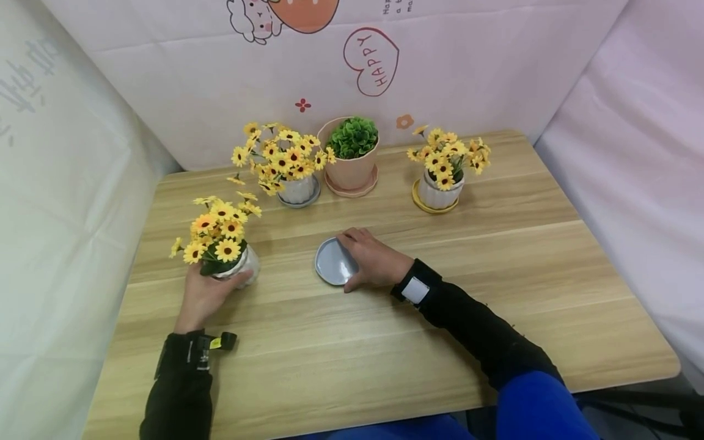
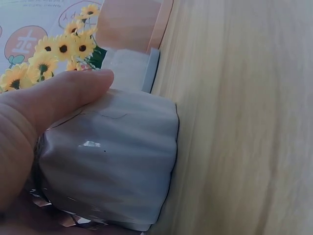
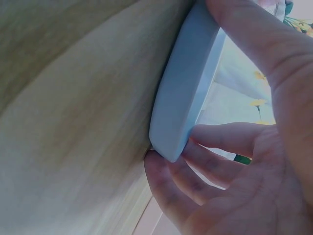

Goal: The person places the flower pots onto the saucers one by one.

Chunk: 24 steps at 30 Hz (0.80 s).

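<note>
My left hand (image 1: 206, 296) grips a white ribbed flowerpot (image 1: 250, 266) at the left of the table. Yellow daisy-like flowers (image 1: 220, 229) lean out of it toward the back left. In the left wrist view the thumb lies along the upper side of the pot (image 2: 110, 152), whose base is right at the wood. Near the middle of the table, my right hand (image 1: 379, 261) holds a round grey-blue saucer (image 1: 332, 263) by its right side. The right wrist view shows thumb and fingertips at the rim of the saucer (image 3: 183, 93), which lies flat on the table.
Along the back of the wooden table (image 1: 495, 293) stand a white pot of yellow flowers (image 1: 297, 189) on a grey saucer, a pink pot (image 1: 352, 171) with a green plant on a pink saucer, and another white flowerpot (image 1: 438, 192) on a yellow saucer. A printed cloth (image 1: 462, 67) hangs behind.
</note>
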Each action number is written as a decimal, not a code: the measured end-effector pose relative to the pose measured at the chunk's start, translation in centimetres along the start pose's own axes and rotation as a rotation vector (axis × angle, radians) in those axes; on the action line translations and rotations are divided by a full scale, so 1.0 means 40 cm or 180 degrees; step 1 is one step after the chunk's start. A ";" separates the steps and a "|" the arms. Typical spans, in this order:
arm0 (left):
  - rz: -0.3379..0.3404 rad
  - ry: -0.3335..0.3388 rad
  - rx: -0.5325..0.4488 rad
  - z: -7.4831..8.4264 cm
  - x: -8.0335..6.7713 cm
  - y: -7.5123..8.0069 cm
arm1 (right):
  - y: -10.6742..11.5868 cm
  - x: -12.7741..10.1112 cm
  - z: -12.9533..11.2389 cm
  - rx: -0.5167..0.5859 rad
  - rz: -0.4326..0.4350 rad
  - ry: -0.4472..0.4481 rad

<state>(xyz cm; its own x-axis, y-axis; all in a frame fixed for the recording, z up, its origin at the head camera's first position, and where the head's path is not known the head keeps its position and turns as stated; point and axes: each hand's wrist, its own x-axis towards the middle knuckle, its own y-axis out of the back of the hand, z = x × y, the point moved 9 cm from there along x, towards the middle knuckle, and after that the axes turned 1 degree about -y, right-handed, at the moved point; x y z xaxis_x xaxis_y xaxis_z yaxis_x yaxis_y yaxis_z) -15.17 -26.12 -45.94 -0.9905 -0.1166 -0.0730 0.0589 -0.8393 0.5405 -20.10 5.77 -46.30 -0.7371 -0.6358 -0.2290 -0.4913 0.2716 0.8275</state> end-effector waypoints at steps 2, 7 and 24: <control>-0.0033 -0.0009 0.0022 0.004 -0.002 -0.006 | 0.001 0.000 0.001 -0.0012 -0.0001 -0.0006; -0.0158 0.0072 0.0116 0.007 -0.013 -0.024 | 0.000 0.001 0.001 -0.0016 -0.0001 0.0001; -0.0431 -0.0182 0.0193 0.057 -0.020 -0.097 | 0.002 -0.002 0.001 0.0041 0.0008 -0.0004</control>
<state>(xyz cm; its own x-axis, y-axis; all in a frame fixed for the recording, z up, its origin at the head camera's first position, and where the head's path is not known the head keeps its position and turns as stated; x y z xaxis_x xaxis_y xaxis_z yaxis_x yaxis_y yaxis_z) -14.89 -21.56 -46.10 -0.9944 0.0274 -0.1019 -0.0817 -0.8114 0.5787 -20.11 5.86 -46.24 -0.7388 -0.6343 -0.2276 -0.4955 0.2824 0.8214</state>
